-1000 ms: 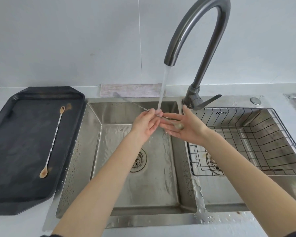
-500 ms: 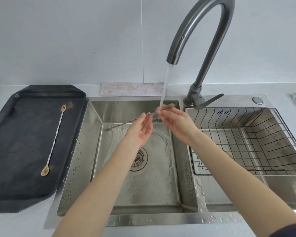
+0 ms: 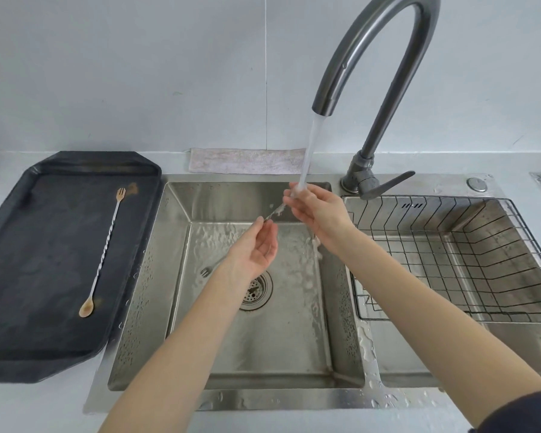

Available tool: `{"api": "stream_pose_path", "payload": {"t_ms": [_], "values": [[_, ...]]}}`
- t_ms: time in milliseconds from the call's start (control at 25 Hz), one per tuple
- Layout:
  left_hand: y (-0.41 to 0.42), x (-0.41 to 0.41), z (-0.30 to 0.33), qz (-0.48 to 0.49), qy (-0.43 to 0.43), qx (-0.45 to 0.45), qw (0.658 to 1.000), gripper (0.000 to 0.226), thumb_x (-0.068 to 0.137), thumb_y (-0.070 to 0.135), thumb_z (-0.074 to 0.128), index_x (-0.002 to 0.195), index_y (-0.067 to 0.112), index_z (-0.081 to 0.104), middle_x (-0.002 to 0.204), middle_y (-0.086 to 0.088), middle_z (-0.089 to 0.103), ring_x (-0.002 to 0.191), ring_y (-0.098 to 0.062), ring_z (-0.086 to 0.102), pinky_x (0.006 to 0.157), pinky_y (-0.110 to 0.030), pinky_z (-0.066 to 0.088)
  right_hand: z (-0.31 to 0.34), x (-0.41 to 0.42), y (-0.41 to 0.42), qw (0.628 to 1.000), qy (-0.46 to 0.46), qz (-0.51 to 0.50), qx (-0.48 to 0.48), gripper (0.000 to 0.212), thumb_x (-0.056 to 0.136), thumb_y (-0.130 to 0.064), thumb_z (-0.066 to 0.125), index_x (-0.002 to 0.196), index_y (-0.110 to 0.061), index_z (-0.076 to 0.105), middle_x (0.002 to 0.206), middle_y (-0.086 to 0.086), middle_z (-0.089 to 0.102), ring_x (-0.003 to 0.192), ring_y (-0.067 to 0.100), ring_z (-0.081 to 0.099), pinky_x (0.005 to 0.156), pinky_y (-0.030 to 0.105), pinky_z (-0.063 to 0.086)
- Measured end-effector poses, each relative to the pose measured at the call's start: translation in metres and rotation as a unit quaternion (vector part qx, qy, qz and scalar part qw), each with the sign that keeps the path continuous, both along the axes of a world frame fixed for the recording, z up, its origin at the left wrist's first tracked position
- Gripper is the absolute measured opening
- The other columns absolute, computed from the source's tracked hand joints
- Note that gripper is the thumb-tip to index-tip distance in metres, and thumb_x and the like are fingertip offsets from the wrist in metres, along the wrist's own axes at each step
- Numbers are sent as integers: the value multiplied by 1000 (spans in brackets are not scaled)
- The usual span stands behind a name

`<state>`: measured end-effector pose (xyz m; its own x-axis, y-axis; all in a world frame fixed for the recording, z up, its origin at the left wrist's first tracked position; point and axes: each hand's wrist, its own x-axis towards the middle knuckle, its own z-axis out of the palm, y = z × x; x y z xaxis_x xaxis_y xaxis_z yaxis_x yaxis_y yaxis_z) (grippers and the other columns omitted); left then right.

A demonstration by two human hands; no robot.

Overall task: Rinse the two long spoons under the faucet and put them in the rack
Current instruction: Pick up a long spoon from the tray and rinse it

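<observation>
Both hands are over the left basin of the sink (image 3: 144, 307), sharing one long spoon (image 3: 272, 214) that slants from upper right down to lower left. The right hand (image 3: 317, 210) pinches its upper end right in the stream of water (image 3: 310, 151) falling from the faucet (image 3: 388, 89); the left hand (image 3: 256, 245), palm up and loosely curled, pinches the twisted stem at its fingertips. The forked lower end (image 3: 205, 271) shows below the left wrist, above the basin floor near the drain (image 3: 256, 292). The second long spoon (image 3: 105, 251) lies alone in the black tray (image 3: 28, 339) on the tabletop, left of the sink, well apart from both hands. The wire rack (image 3: 450, 260) sits in the right basin with nothing in it, just beside the right forearm. A folded cloth (image 3: 247, 160) lies behind the sink by the wall
</observation>
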<state>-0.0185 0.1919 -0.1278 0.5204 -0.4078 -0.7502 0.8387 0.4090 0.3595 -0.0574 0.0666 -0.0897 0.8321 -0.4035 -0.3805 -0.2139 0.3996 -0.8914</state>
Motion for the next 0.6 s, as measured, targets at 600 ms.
{"api": "stream_pose_path", "payload": {"t_ms": [600], "values": [[5,15,9,31,-59,-72,995,11,92,-1,45,94,4,54,79,-11,74,102,-22,62,91,-36,49,-5,0,2,996,-12,11,-93,25,96,-11,46,116,-2,60,93,1,68,64,-2,67,65,10,55]]}}
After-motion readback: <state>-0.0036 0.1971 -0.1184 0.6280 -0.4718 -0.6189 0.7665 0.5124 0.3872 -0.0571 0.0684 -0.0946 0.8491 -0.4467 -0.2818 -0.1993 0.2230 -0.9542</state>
